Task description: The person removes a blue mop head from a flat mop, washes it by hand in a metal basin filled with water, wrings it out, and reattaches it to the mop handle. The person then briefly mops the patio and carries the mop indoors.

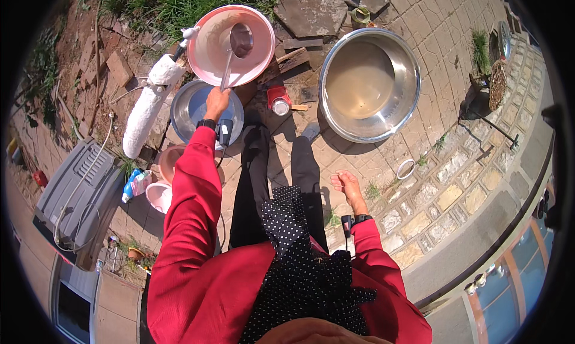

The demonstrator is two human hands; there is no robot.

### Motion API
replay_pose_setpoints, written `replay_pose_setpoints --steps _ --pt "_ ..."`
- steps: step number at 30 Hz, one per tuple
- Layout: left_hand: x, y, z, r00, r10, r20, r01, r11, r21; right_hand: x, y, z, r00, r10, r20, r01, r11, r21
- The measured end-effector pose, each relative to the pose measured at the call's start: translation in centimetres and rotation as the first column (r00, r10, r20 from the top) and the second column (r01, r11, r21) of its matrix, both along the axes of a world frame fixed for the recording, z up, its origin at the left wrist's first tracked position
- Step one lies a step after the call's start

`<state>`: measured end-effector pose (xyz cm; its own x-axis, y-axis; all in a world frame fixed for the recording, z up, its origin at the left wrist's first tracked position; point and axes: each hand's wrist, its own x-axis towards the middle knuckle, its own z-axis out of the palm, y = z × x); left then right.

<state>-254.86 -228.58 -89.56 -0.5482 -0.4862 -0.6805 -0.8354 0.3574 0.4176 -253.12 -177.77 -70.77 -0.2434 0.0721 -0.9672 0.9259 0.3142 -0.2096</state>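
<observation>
My left hand (217,103) grips the handle of a ladle (227,70). The ladle's round bowl (241,40) is over the inside of a pink tub (197,52); whether it touches the tub's contents I cannot tell. Below my left hand sits a metal basin (179,108) with a bluish inside, partly hidden by my forearm. My right hand (350,186) hangs in the air to the right of my legs, fingers loosely bent, with nothing in it. Ahead of it stands a large stainless steel basin (406,106) holding cloudy brownish water (357,83).
A white-wrapped standpipe with a tap (148,106) rises beside the pink tub. A red object (277,93) and a clear jar (281,106) sit between the basins. At left are smaller pink basins (158,196), a blue bottle (130,186) and a grey plastic machine (81,186).
</observation>
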Motion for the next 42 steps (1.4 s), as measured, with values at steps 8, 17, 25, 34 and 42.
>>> replay_pose_setpoints --steps 8,17,25,34,42 --pt "4.2 3.2 15.2 0.934 0.331 -0.131 -0.236 0.851 0.47 -9.0 0.8 -3.4 0.917 -0.389 -0.087 0.362 0.904 -0.228" --pt "3.8 13.7 34.2 0.968 0.131 -0.216 -0.009 0.873 0.488 -17.8 1.5 -5.6 0.604 -0.776 0.181 0.722 0.436 -0.537" --pt "0.9 23.8 41.4 0.862 -0.36 -0.355 0.445 0.874 0.194 -22.3 2.6 -3.7 0.42 -0.872 0.25 0.768 0.194 -0.61" --pt "-2.4 29.5 44.3 0.695 -0.628 -0.35 0.634 0.765 -0.113 -25.8 7.5 -3.7 0.315 -0.917 0.247 0.666 0.028 -0.745" --pt "-4.7 32.0 44.2 0.707 -0.604 -0.367 0.615 0.782 -0.103 -26.4 10.4 -2.0 0.259 -0.894 0.365 0.731 -0.066 -0.679"
